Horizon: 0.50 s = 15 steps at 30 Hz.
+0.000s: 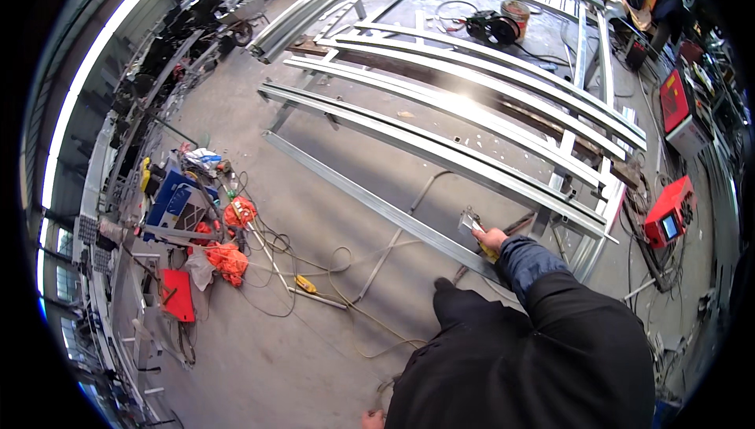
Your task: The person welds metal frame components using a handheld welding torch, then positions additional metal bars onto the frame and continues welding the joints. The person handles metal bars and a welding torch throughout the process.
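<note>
My right hand (493, 239) reaches forward at the right, its fingers closed round a small silver-and-yellow tool (470, 223) whose exact kind I cannot make out. It is over the right part of the nearest galvanised steel bar (377, 201). Beyond that bar lies a wider channel bar (425, 146), roughly parallel to it. My left hand (371, 419) shows only in part at the bottom edge, near the dark clothing; its fingers are not clear.
More steel bars (472, 110) rest across supports farther off. A red machine with a screen (668, 213) stands at the right, and a red-and-white machine (683, 110) behind it. On the left are a blue machine (174, 205), orange bags (226, 262) and trailing cables (346, 260) across the floor.
</note>
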Tool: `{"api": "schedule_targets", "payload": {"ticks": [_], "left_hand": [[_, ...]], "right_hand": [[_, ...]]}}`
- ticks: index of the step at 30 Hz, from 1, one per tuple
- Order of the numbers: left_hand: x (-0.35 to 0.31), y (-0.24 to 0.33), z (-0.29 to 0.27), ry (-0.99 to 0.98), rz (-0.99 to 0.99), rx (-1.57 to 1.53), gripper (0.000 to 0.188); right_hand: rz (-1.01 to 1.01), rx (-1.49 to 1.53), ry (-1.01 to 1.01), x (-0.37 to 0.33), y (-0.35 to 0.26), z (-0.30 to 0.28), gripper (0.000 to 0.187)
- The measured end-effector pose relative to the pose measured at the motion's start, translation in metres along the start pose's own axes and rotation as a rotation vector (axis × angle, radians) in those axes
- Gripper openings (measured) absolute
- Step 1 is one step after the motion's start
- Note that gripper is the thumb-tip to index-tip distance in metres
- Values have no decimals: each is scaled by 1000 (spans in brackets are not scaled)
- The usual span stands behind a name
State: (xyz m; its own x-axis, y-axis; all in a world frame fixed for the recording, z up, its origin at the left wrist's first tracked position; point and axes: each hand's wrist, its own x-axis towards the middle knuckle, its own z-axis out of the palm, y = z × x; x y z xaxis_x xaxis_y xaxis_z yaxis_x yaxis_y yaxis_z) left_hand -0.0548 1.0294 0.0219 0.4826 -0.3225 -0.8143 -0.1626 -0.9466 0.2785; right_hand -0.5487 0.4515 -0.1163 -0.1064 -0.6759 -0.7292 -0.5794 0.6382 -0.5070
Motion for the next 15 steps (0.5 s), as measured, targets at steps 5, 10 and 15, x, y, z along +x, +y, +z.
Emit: {"api": "schedule_targets", "payload": {"ticks": [5,10,15], "left_hand": [[25,54,-7,-64,-3,28,69],[70,149,-43,-87,42,81,62],[131,240,-100,-104,113,175,54]], "right_hand": [[152,-81,-52,23,-4,-4,105],[137,-226,-74,58,0,0,97],[17,-471,-198,64,40,-3,77]]}}
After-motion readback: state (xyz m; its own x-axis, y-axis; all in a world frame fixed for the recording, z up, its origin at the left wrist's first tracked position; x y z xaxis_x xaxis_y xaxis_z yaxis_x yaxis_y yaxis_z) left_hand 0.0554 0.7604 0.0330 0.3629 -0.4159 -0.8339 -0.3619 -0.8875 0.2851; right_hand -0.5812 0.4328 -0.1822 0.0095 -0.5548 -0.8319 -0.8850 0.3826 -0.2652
